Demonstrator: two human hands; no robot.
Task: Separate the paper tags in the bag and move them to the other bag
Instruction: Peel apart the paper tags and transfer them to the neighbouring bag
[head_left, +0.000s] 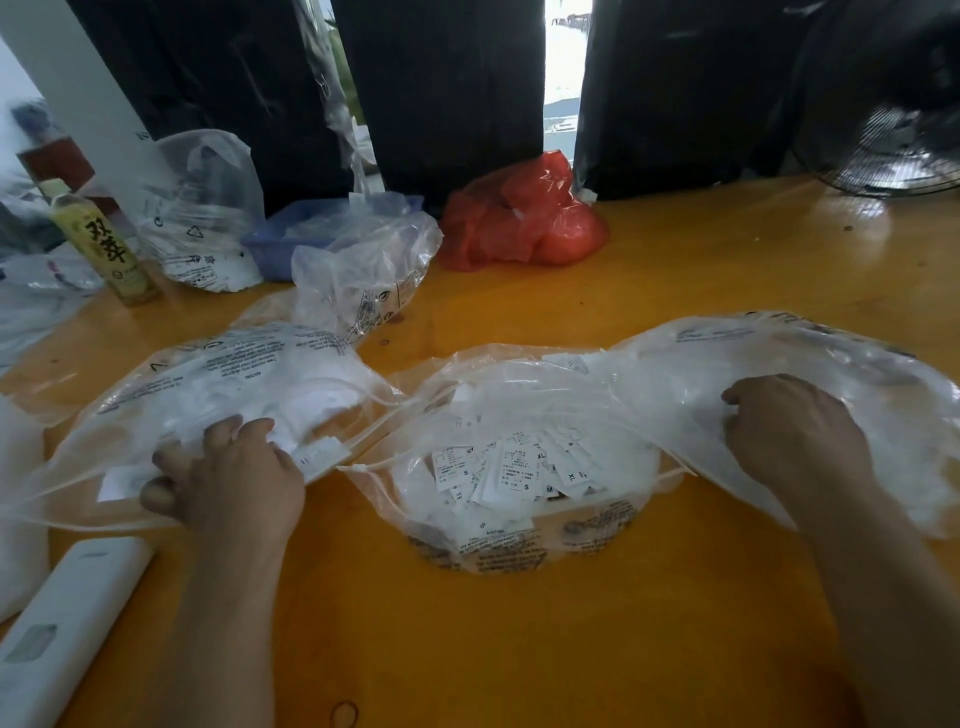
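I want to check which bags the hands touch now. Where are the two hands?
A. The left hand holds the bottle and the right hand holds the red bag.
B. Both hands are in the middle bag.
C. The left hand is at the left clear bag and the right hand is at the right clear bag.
C: the left hand rests at the left clear bag and the right hand at the right clear bag; neither reaches into the middle bag of paper tags.

Three clear bags (519, 467) of tags in front, two hands (234, 478), one red bag (524, 223), one bottle (98, 244).
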